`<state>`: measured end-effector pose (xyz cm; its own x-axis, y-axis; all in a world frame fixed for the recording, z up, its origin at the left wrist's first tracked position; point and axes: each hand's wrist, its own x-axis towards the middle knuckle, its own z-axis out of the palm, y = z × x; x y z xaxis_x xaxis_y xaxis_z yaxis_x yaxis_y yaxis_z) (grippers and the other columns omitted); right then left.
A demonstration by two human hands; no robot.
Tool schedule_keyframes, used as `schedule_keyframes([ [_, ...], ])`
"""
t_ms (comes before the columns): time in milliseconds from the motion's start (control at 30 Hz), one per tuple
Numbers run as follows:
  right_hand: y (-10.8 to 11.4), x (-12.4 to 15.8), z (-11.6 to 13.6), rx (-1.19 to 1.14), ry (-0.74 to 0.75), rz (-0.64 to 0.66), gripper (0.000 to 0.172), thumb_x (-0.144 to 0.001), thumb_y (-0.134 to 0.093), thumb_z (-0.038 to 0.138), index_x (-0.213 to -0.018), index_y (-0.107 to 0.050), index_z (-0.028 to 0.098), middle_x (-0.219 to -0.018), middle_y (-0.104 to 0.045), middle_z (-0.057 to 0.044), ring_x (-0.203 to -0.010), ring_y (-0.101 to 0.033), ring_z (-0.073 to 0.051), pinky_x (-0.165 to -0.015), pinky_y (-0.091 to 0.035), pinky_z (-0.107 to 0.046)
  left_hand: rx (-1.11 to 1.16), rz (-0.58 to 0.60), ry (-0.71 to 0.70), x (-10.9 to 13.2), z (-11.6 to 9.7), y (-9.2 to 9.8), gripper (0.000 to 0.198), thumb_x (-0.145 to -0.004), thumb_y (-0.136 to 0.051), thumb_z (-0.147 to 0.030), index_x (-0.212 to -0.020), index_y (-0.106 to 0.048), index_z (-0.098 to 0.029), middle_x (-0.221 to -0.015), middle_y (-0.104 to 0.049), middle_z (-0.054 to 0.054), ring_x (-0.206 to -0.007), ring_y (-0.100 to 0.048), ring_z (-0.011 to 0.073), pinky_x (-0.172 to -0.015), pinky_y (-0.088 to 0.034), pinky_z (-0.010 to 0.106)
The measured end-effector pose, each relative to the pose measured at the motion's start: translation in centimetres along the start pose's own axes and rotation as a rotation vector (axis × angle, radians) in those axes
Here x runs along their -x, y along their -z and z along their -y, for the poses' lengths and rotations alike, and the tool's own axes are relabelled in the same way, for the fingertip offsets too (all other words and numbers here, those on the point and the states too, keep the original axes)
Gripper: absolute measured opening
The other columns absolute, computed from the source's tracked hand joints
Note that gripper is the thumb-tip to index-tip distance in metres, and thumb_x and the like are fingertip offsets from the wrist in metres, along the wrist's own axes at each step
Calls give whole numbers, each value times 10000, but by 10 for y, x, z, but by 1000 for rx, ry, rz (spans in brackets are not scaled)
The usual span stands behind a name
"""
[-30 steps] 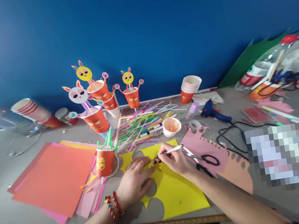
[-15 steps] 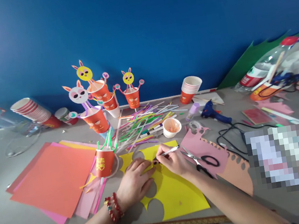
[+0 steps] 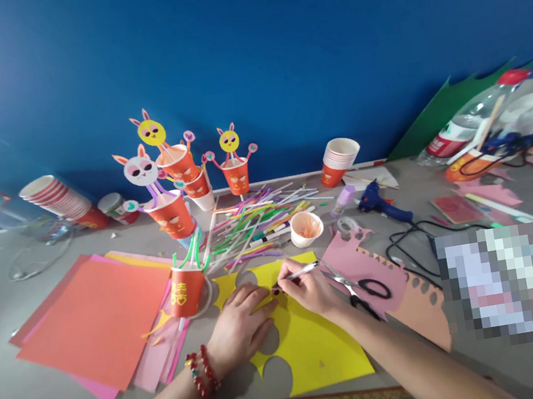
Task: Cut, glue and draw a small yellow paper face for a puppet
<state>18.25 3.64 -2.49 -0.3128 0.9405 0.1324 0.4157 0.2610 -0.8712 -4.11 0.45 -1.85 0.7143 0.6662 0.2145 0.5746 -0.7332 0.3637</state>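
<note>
A yellow paper sheet (image 3: 323,345) with round pieces cut from its edge lies in front of me. My left hand (image 3: 245,317) rests on it, palm down with fingers stretched out. In my right hand (image 3: 308,287) is a pen (image 3: 303,270), pinched and slanted, its tip down near small dark marks by my left fingertips. The right hand hides part of the sheet. Just right of it lie black-handled scissors (image 3: 355,283) on pink paper (image 3: 343,255). An orange cup (image 3: 187,291) with green stems stands left of the sheet.
Orange paper (image 3: 99,327) is stacked at left. Cups with animal faces (image 3: 168,215) stand behind it. Coloured sticks (image 3: 255,225), a white cup (image 3: 306,228) and a blue glue gun (image 3: 381,203) with a black cable lie beyond my hands. A plastic bottle (image 3: 462,125) leans at right.
My right hand and the pen have shifted very slightly at the paper. The left hand stays in place, and the rest looks the same apart from a slight camera shift.
</note>
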Motion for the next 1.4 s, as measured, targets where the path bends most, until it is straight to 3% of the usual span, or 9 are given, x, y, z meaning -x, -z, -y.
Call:
schedule_keyframes([
  [600, -1, 0, 1, -48, 3, -94, 165, -885, -497, 195, -732, -455, 241, -685, -630, 14, -592, -610, -159, -543, -421, -227, -13, -4, 0, 0, 0, -1, 374, -983, -494, -267, -1346, -585, -263, -1296, -610, 89, -1215, -521, 283, -1039, -486, 490],
  [1000, -2, 1, -1, -17, 8, -56, 148, -866, -514, 160, -745, -490, 242, -701, -684, 22, -618, -640, -163, -555, -419, -221, -21, -1, 8, 0, 0, -1, 320, -982, -495, -269, -1268, -637, -241, -1284, -614, 94, -1197, -531, 281, -1044, -481, 485],
  [1400, -3, 2, -3, -30, 11, -118, 180, -897, -490, 201, -734, -429, 247, -667, -609, 20, -577, -609, -161, -530, -414, -226, -11, 5, 7, 0, 0, -1, 374, -985, -494, -259, -1349, -580, -265, -1293, -608, 88, -1209, -522, 283, -1040, -480, 488],
])
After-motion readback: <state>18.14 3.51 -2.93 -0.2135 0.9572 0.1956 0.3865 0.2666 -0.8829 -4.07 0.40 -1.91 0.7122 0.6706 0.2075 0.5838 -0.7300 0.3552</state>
